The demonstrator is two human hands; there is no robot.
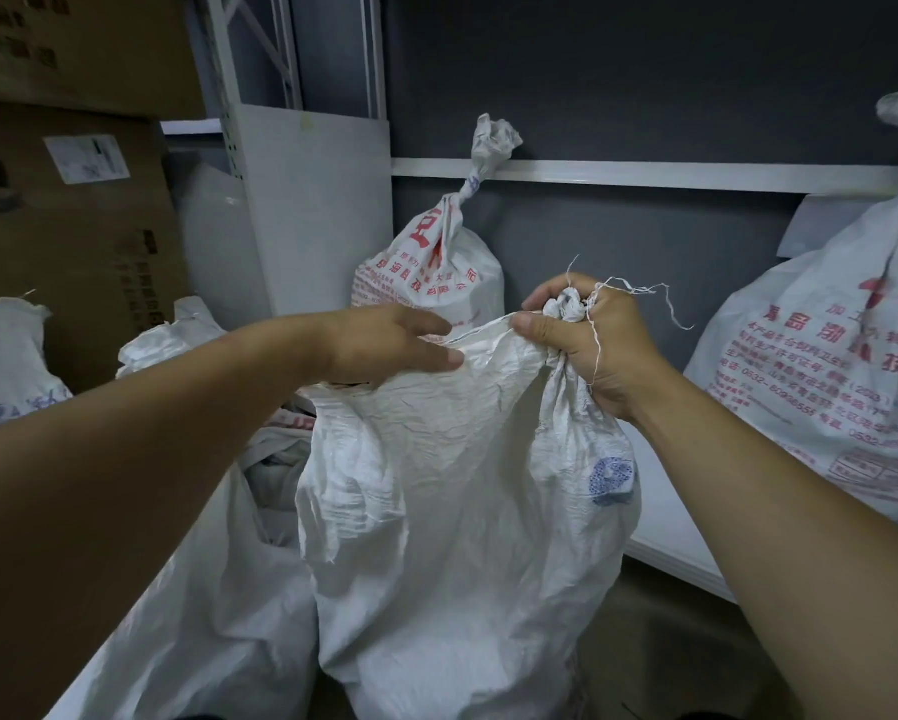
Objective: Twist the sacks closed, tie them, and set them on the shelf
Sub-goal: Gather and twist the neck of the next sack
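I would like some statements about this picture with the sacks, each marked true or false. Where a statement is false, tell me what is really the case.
1. The right hand grips the bunched part of the white sack at its mouth. True.
2. The mouth of this sack is fully gathered and tied. False: part of the edge runs spread out to the left hand, and no tie shows.
3. A sack with red print, its neck twisted shut, stands behind the hands. True.
4. The cardboard boxes stand on the right. False: they are on the left. On the right, a large printed sack sits on the shelf.
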